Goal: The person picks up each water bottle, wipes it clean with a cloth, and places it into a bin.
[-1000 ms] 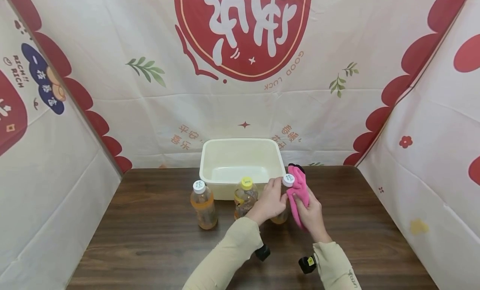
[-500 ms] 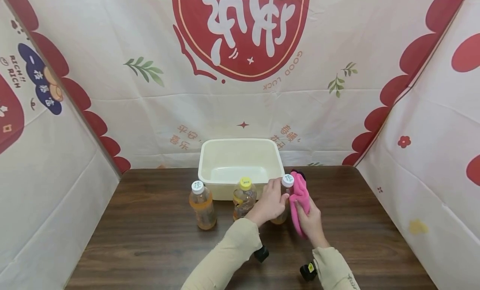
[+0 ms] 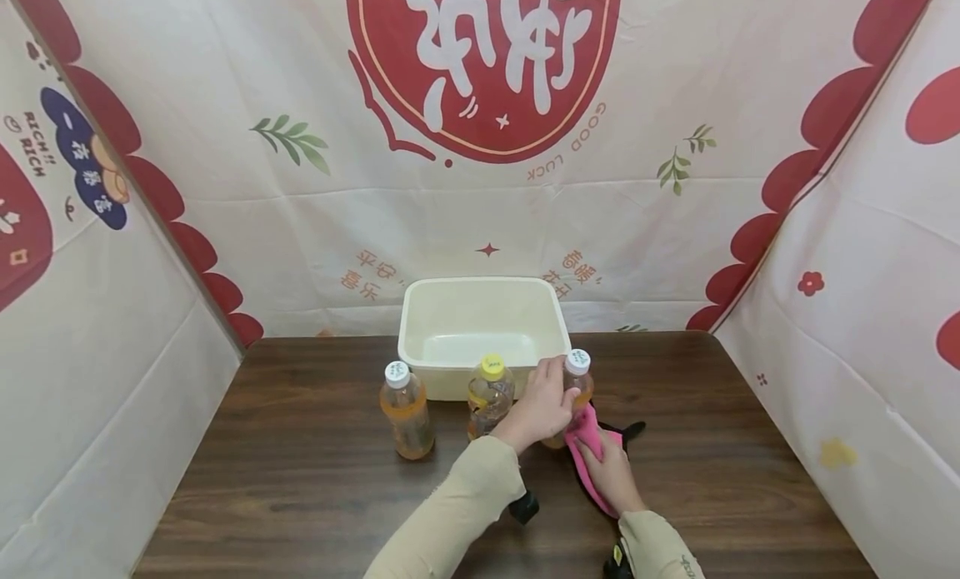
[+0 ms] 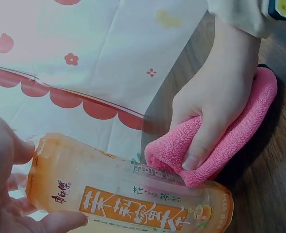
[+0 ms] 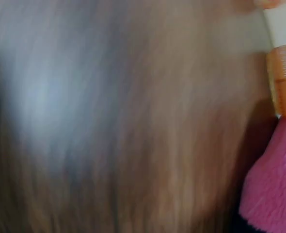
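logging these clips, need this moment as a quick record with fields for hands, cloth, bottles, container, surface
left hand: holds orange-labelled bottle by its upper part
right hand: grips pink cloth, pressing it to that bottle's lower side
cloth: pink, fuzzy, black-edged
other bottles: white-capped bottle at far left; yellow-capped bottle in the middle, partly behind the left forearm
container: cream plastic basin, behind the bottles
surface: dark wood-grain table
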### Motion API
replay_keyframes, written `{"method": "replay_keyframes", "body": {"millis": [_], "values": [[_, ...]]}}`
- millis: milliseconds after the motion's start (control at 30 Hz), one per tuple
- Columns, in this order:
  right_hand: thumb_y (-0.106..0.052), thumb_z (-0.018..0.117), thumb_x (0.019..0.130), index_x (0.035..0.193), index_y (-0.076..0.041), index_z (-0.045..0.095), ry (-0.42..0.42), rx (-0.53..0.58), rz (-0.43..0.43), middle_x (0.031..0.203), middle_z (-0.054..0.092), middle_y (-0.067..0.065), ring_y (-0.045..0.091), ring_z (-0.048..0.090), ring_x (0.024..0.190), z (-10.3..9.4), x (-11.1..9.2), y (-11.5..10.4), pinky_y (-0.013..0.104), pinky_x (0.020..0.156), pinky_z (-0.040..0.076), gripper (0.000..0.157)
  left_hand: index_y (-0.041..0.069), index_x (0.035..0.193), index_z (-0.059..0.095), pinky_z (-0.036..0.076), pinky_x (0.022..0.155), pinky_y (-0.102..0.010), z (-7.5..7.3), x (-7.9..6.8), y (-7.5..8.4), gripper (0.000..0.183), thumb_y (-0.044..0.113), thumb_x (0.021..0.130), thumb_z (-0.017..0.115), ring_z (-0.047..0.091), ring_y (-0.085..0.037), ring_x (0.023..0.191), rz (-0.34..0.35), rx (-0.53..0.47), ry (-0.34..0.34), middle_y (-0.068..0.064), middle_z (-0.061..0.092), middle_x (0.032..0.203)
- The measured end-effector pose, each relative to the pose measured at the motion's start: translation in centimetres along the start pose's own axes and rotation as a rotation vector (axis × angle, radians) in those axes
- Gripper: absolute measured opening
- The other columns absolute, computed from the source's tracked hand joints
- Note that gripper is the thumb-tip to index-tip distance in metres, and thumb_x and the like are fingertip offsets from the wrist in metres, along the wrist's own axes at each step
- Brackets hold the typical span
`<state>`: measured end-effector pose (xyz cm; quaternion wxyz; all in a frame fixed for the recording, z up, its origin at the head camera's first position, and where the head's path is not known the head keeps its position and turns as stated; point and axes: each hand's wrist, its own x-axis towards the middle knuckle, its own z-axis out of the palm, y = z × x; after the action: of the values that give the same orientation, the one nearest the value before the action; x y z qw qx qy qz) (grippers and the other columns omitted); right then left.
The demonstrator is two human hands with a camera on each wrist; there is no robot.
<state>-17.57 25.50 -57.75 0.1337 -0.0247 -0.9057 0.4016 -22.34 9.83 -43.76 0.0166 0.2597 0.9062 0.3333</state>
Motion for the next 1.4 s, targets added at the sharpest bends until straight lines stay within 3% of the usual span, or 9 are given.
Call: {"method": "replay_keyframes", "body": {"millis": [200,333,433,567,700,833,1000,1233,1400], "values": [[-0.025,0.058,0.089,0.115,-0.005,0.059,0.029,0.01,0.021,0.104,0.065,0.013,0.018,0.059,0.088,-0.3,0.0,-0.4,0.034,0.072,0.048,0.033,0.004,0.135,0.031,0.039,0.097,-0.034,0.2,0.0,0.1,0.048,0.025,0.094,0.046,0.042,-0.023,0.116,-0.013,-0.003,-0.009,-0.011,0.042,0.125],[-0.017,0.059,0.088,0.101,-0.002,0.062,0.121,0.119,0.055,0.078,0.063,0.011,0.008,0.053,0.066,-1.2,0.4,-2.1,0.025,0.06,0.045,0.02,0.004,0.134,0.032,0.039,0.097,-0.033,0.3,0.1,0.1,0.047,0.024,0.094,0.046,0.043,-0.023,0.114,-0.008,0.023,0.007,-0.012,0.043,0.122],[-0.011,0.059,0.087,0.093,0.003,0.061,0.198,0.219,0.036,0.069,0.059,0.009,0.002,0.047,0.058,-2.5,1.1,-4.0,0.019,0.054,0.042,0.015,0.004,0.133,0.032,0.039,0.096,-0.032,0.3,0.2,0.1,0.046,0.024,0.094,0.046,0.044,-0.023,0.114,-0.015,0.034,0.017,-0.011,0.043,0.122],[-0.004,0.061,0.084,0.096,0.005,0.061,0.25,0.249,-0.042,0.072,0.059,0.012,0.0,0.046,0.059,-4.7,2.3,-6.6,0.015,0.054,0.041,0.015,0.004,0.134,0.032,0.039,0.096,-0.032,0.3,0.3,0.3,0.046,0.023,0.094,0.046,0.044,-0.023,0.114,-0.018,0.028,0.01,-0.011,0.043,0.123],[-0.002,0.061,0.084,0.1,0.005,0.06,0.239,0.231,-0.129,0.076,0.06,0.016,0.001,0.046,0.061,-6.4,3.5,-8.8,0.014,0.055,0.04,0.018,0.005,0.135,0.03,0.038,0.097,-0.032,0.5,0.3,0.5,0.047,0.022,0.094,0.045,0.043,-0.024,0.115,-0.004,0.022,-0.004,-0.012,0.042,0.125],[0.001,0.062,0.082,0.102,0.008,0.059,0.239,0.24,-0.155,0.079,0.061,0.019,0.0,0.046,0.062,-7.0,4.0,-10.3,0.012,0.055,0.04,0.021,0.006,0.136,0.028,0.039,0.097,-0.033,0.5,0.3,0.5,0.048,0.02,0.094,0.045,0.043,-0.024,0.115,-0.003,0.005,-0.011,-0.012,0.041,0.127],[0.008,0.061,0.079,0.103,0.013,0.057,0.251,0.246,-0.173,0.086,0.061,0.026,-0.003,0.046,0.067,-6.9,2.9,-11.9,0.007,0.059,0.038,0.025,0.006,0.137,0.027,0.038,0.097,-0.033,0.6,0.3,0.4,0.049,0.02,0.093,0.045,0.042,-0.023,0.116,-0.029,-0.01,-0.024,-0.011,0.039,0.128],[0.0,0.061,0.082,0.097,0.008,0.059,0.223,0.254,-0.073,0.075,0.061,0.017,-0.001,0.047,0.061,-5.0,2.8,-7.0,0.012,0.056,0.041,0.016,0.006,0.137,0.028,0.038,0.098,-0.033,0.5,0.2,0.6,0.05,0.025,0.094,0.046,0.041,-0.021,0.116,-0.062,0.005,-0.027,-0.009,0.039,0.128],[-0.005,0.06,0.085,0.091,0.007,0.058,0.202,0.231,-0.052,0.069,0.058,0.012,0.001,0.046,0.057,-4.6,2.3,-6.1,0.015,0.053,0.041,0.014,0.006,0.135,0.03,0.04,0.096,-0.034,0.5,0.2,0.4,0.048,0.024,0.094,0.047,0.043,-0.022,0.114,-0.048,-0.004,-0.006,-0.01,0.041,0.126]]}}
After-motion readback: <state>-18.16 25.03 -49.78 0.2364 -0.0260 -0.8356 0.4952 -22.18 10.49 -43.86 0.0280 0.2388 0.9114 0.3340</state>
